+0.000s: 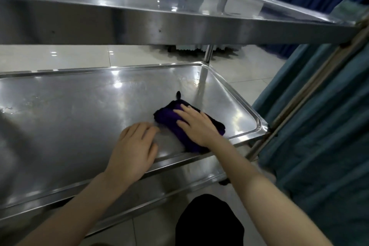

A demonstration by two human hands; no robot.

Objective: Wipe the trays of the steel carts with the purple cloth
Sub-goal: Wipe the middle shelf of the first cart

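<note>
— How were the fingers seen to lie?

— The right hand (196, 126) was laid flat on the purple cloth (169, 124), with the fingers straight and slightly spread; nothing was gripped. The left hand (133, 146) was rested palm-down on the bare steel of the lower tray (79, 116), fingers straight and close together, and nothing was held.

— And where was the cloth found?

— It was bunched on the lower tray, near the right front corner, just beside the left fingertips. Whether they touched it could not be told.

— What was seen around it?

— The upper tray (139, 26) was stretched across the top of the view, above the hands. A steel post (208, 54) was set at the lower tray's far right corner. Teal fabric (319, 126) was hung just to the right of the cart. Pale floor tiles (60, 56) were seen between the two trays, and a black-clad knee (207, 221) below the near rim.
</note>
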